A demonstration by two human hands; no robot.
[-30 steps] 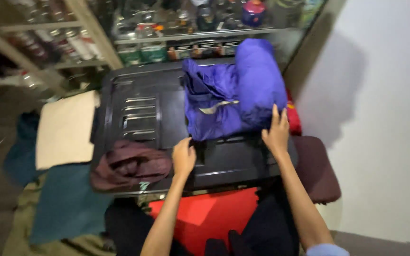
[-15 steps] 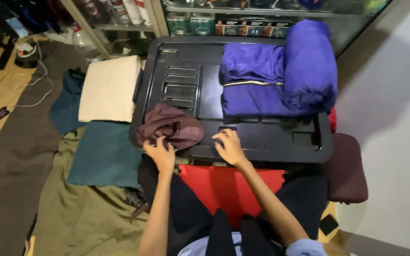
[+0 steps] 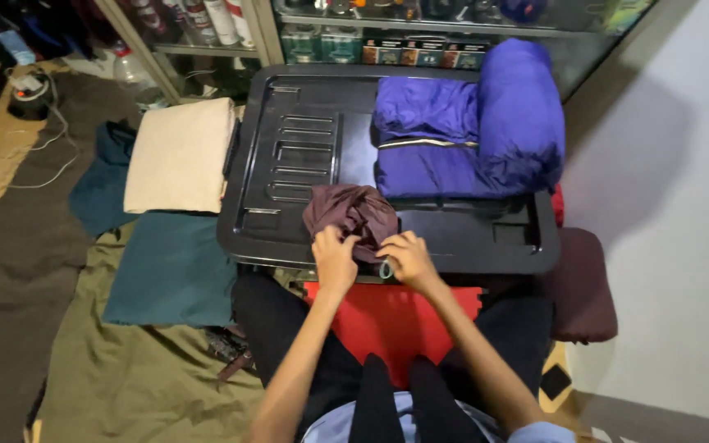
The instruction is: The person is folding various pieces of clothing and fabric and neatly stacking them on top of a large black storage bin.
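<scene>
A person sits on the floor with a big black plastic lid (image 3: 289, 164) lying flat in front of their knees, like a little table. On the near edge of the lid sits a crumpled dark brown cloth (image 3: 350, 212), all bunched up in a soft lump.

Both hands are on that cloth. The left hand (image 3: 334, 256) pinches the near left edge of the lump, fingers closed on a fold. The right hand (image 3: 405, 256) grips the near right edge, fingers curled shut on the cloth too. The two hands are close together, nearly side by side, and neither one is nearer than the other. The lump lies just past the fingers, on the far side of both hands. It is a little wider from left to right than from near to far.

Farther back on the right of the lid rests a folded puffy blue jacket (image 3: 461, 131), well apart from the brown cloth. Off the lid to the left, a folded cream cloth (image 3: 178, 156) lies on the floor, and a folded dark teal cloth (image 3: 172, 267) lies nearer, just beside it. Under the near edge of the lid a bright red box side (image 3: 387, 316) shows between the person's legs. At the far end stands a glass shelf case with cans and boxes (image 3: 371, 41).
</scene>
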